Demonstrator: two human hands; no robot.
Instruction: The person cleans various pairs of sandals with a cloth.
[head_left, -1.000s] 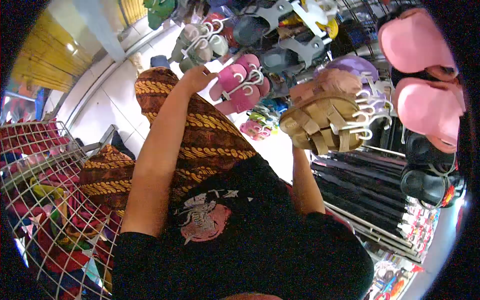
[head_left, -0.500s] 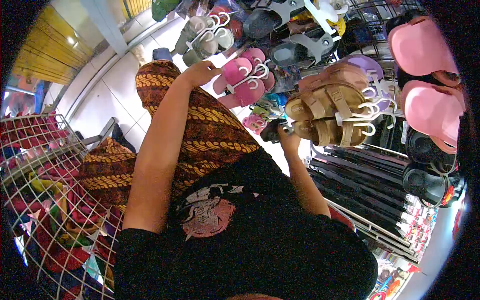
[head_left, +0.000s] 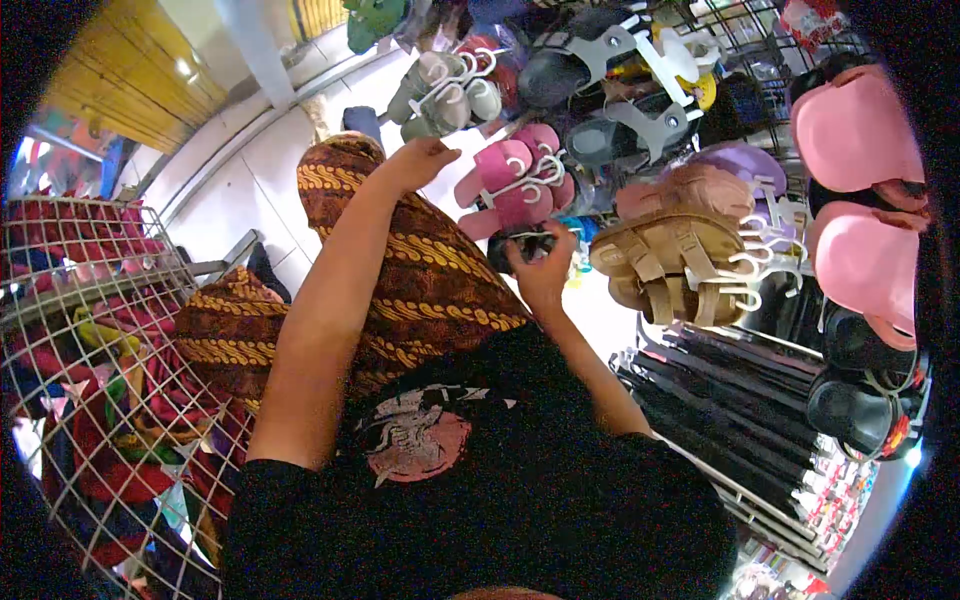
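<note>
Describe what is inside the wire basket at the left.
Inside the wire basket lie bundled fabrics in red, pink and yellow. Whatever lies beneath them is covered.

Bright daylight on floor upper left, glare there; fisheye bends edges (black vignette corners); slight softness throughout.

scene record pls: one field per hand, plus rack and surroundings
left hand: raised beside pink sandals; contact unclear
right hand: gripping small dark object, kind unclear
rack: tan sandals and grey-green sandals, hanging
side: wire basket holding coloured cloth
clothing: black shirt, batik cloth
</note>
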